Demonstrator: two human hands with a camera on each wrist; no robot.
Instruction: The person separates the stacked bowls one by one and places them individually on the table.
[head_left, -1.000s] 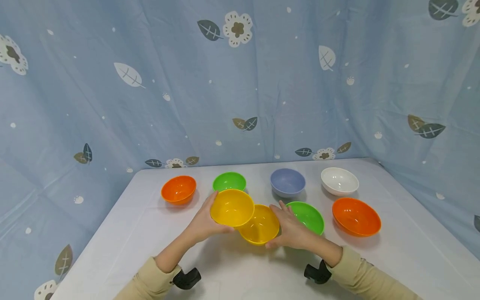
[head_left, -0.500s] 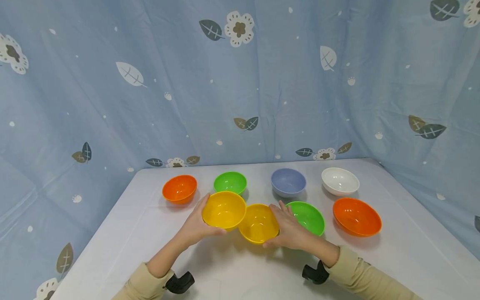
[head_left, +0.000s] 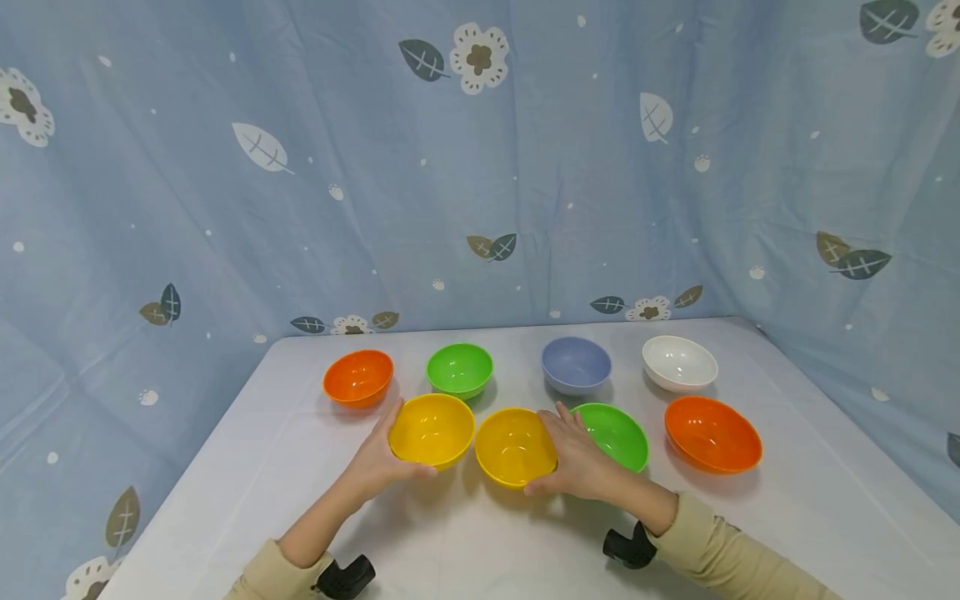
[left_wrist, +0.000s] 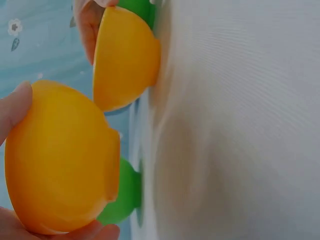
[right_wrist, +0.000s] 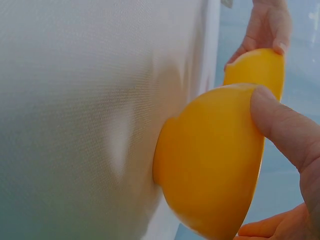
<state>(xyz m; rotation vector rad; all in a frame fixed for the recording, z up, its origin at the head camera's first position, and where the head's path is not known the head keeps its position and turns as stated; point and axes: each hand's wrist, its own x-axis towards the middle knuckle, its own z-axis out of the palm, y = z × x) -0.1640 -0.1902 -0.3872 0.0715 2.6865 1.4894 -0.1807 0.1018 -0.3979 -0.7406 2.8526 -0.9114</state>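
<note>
My left hand (head_left: 375,465) grips the left yellow bowl (head_left: 432,432) by its side, thumb in front and fingers behind. In the left wrist view this yellow bowl (left_wrist: 60,155) hangs a little above the cloth, its foot apart from it. The right yellow bowl (head_left: 516,447) is held at its right side by my right hand (head_left: 581,458). Seen from the right wrist, the foot of that yellow bowl (right_wrist: 215,155) is at the cloth; whether it bears its weight there I cannot tell. Both bowls are upright, rims close together.
Behind the hands stand an orange bowl (head_left: 358,379), a green bowl (head_left: 460,371), a blue-purple bowl (head_left: 576,366) and a white bowl (head_left: 679,363). Another green bowl (head_left: 615,437), partly hidden by the right hand, and a wide orange bowl (head_left: 712,434) stand right on the white tablecloth (head_left: 480,550).
My left hand has carried its yellow bowl left and down, from overlapping the right bowl's rim to beside it. The right hand and its bowl have barely moved.
</note>
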